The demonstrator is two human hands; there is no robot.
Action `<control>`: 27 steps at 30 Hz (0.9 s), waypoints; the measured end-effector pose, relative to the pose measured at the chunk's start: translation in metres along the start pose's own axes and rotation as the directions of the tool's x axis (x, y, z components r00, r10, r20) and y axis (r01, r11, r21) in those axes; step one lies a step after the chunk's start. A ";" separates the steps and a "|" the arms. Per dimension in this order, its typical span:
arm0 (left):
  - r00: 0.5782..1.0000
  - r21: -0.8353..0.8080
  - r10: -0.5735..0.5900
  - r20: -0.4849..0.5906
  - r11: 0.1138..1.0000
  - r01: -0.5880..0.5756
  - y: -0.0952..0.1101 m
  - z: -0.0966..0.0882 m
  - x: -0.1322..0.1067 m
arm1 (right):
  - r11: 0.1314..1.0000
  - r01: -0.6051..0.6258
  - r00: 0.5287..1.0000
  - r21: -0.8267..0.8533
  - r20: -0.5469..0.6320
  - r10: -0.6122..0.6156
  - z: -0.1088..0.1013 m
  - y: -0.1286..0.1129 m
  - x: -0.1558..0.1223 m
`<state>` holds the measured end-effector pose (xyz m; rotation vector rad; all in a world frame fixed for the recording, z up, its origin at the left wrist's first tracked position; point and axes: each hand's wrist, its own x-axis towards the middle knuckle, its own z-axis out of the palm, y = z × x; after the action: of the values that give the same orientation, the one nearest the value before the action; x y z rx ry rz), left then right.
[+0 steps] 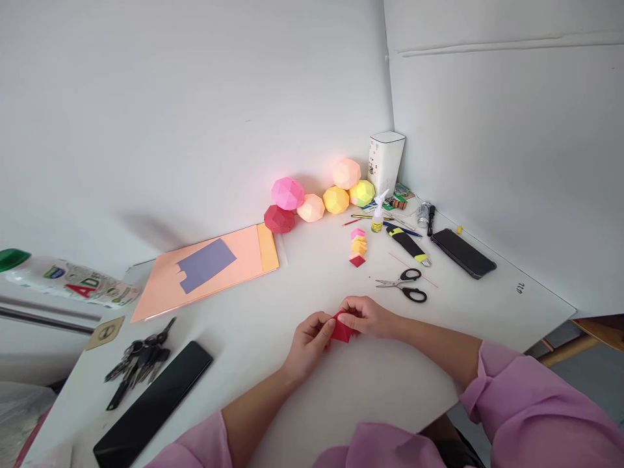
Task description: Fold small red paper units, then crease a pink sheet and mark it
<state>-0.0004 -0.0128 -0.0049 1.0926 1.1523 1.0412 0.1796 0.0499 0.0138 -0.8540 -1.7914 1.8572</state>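
Observation:
Between my two hands is a small piece of folded red paper, held just above the front middle of the table. My left hand pinches its left edge between thumb and fingers. My right hand grips the upper right of it, thumb on top. Part of the paper is hidden behind the fingers. Beyond my hands lies a short row of small folded paper pieces in pink, yellow, orange and red. Scissors with black handles rest to the right, their blades pointing left.
Faceted paper balls sit along the wall. A glue bottle, box cutter and phone lie back right. Coloured sheets, keys, a black case and a white bottle are at left.

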 end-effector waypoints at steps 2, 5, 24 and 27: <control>0.999 -0.033 0.015 -0.035 0.999 -0.016 -0.001 -0.001 0.001 | 1.000 -0.013 1.000 0.009 -0.007 0.013 0.000 -0.001 0.000; 0.997 -0.116 0.018 -0.081 0.993 -0.027 -0.001 -0.002 0.003 | 0.999 -0.031 0.999 0.006 -0.018 0.031 0.000 0.000 0.002; 0.999 -0.199 -0.007 -0.036 0.980 -0.001 0.005 0.002 0.005 | 0.977 0.069 0.993 0.204 -0.106 -0.048 -0.005 0.010 0.008; 1.000 -0.209 0.019 -0.012 0.978 -0.021 0.006 0.002 0.005 | 0.976 0.100 0.989 0.192 -0.131 -0.076 -0.004 0.011 0.008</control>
<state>0.0018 -0.0075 0.0003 0.9350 1.0159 1.1564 0.1783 0.0575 0.0024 -0.7837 -1.5165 1.8471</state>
